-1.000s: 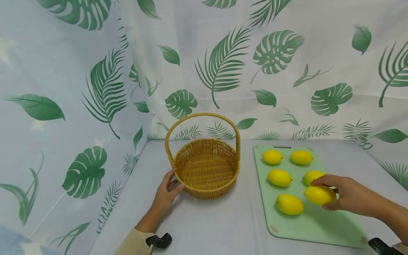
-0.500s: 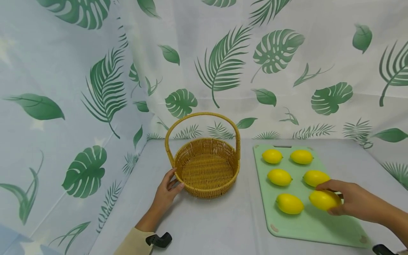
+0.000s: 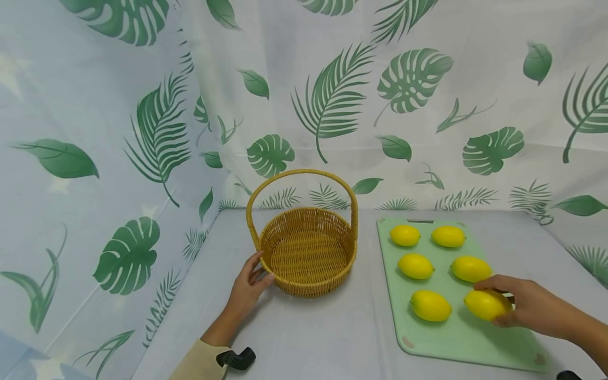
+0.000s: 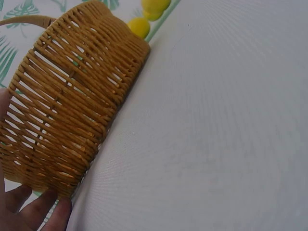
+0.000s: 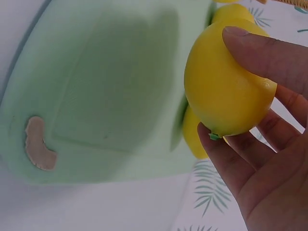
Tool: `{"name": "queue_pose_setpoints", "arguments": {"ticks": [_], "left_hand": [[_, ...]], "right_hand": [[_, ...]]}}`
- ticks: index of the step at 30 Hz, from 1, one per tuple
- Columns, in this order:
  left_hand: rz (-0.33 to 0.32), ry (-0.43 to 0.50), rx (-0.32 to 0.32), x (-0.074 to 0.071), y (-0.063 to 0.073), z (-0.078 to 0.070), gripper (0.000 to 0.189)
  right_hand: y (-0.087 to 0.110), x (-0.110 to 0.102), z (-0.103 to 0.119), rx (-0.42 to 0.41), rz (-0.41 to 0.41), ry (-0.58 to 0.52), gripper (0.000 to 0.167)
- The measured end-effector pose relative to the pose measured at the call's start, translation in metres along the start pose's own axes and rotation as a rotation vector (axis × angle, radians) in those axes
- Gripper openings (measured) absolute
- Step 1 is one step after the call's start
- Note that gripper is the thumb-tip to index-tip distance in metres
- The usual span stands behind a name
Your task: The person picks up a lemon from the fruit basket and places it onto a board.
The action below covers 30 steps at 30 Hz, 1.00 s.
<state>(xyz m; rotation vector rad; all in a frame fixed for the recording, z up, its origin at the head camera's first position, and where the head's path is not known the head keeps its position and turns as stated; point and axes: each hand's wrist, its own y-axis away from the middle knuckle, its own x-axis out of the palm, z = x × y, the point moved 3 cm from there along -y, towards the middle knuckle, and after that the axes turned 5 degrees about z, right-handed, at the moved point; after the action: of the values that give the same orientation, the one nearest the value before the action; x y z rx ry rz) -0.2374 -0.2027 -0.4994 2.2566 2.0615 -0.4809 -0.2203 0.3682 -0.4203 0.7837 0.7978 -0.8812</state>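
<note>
My right hand grips a yellow lemon between thumb and fingers over the near right part of a green cutting board. In the right wrist view the thumb lies across this lemon and its green stem end shows; I cannot tell whether it touches the board. My left hand holds a round wicker basket at its left side, thumb at the front and fingers farther round, as the left wrist view shows on the basket's outer wall. Nothing lies in the basket.
Several other lemons sit on the board in two columns, among them a near left lemon and a lemon just beyond my right hand. The basket's tall handle arches upward. Leaf-patterned cloth hangs behind the white table.
My right hand has moved the held lemon a little right and toward me, uncovering the lemon behind it. My left hand and the basket stay in place.
</note>
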Motion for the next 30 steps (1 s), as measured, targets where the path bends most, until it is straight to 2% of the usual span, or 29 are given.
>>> {"name": "queue_pose_setpoints", "arguments": {"ticks": [4,10,24,30], "left_hand": [[0.006,0.011,-0.022,0.0,0.0,0.002,0.07],[0.038,0.049,-0.044,-0.001,-0.002,0.002,0.072],[0.006,0.023,-0.003,0.0,0.0,0.0,0.07],[0.011,0.024,-0.008,0.0,0.001,-0.003,0.07]], "right_hand": [[-0.001,0.004,-0.003,0.026,0.028,-0.038,0.07],[-0.001,0.008,-0.008,0.022,0.013,-0.029,0.071],[0.003,0.011,-0.014,-0.001,-0.013,-0.022,0.07],[0.004,0.013,-0.015,-0.013,-0.017,-0.018,0.07]]}}
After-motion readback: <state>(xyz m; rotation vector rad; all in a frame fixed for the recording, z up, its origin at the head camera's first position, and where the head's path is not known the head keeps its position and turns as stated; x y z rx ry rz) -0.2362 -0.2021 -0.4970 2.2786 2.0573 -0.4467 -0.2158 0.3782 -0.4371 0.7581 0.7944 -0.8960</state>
